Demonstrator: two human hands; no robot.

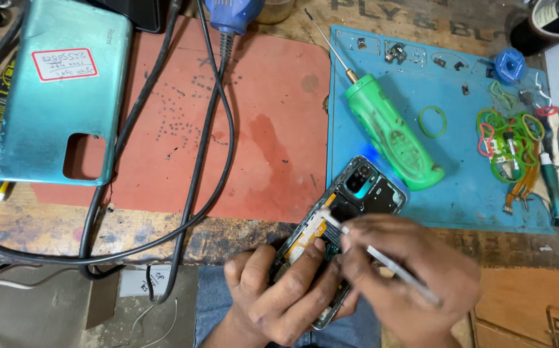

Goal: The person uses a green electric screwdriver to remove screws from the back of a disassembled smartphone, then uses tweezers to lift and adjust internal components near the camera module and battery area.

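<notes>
Phone (350, 206), back off, clasped in left hand (279, 296); tweezers (382, 258) pinched in right hand (408, 277), tips on orange flex inside.

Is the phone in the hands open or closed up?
Open. The phone has no back: its camera and inner parts show. The teal back cover lies apart on the bench. The left hand holds it; the right hand pokes in tweezers.

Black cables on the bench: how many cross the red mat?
2. One black cable runs down the red mat's left side; the other drops from the blue tool and curves across. Their ends are hidden off frame.
</notes>
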